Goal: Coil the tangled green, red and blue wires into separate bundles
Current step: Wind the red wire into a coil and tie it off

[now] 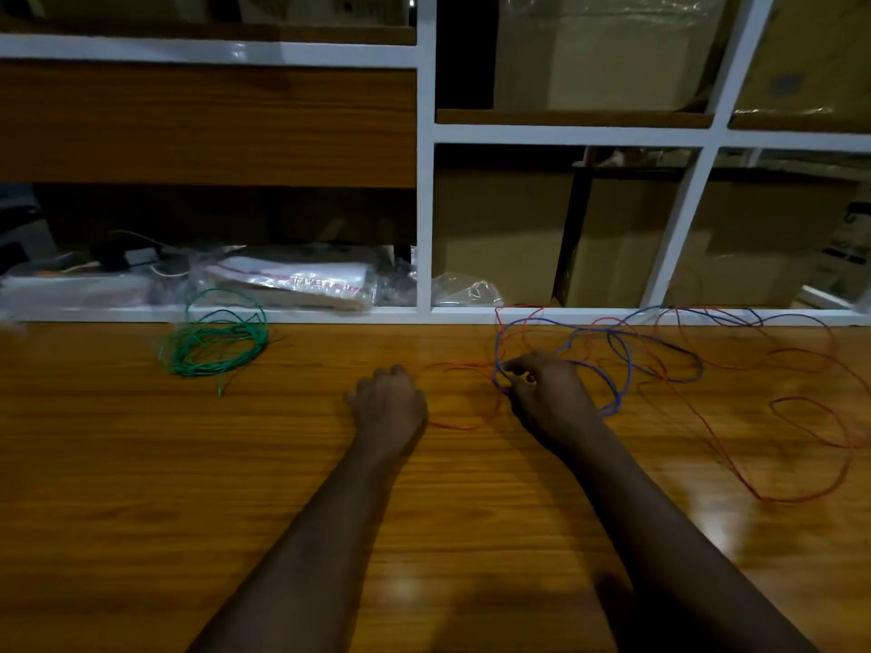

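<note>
The blue wire (pixel 622 365), lying looped through the red wire (pixel 801 417) at the table's (pixel 141 464) right, is being pinched by the right hand (pixel 546 393); the left hand (pixel 389 402) is being held fisted, its contents unclear. If pulled hard, crossings are likely being tightened into knots. The green wire (pixel 212 346) is lying coiled apart.

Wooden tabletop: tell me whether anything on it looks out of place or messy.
Yes. The red wire and blue wire sprawl in loose, crossing loops on the right, still tangled together. The right hand pinches the blue loops. The green wire already sits coiled apart on the left.
</note>
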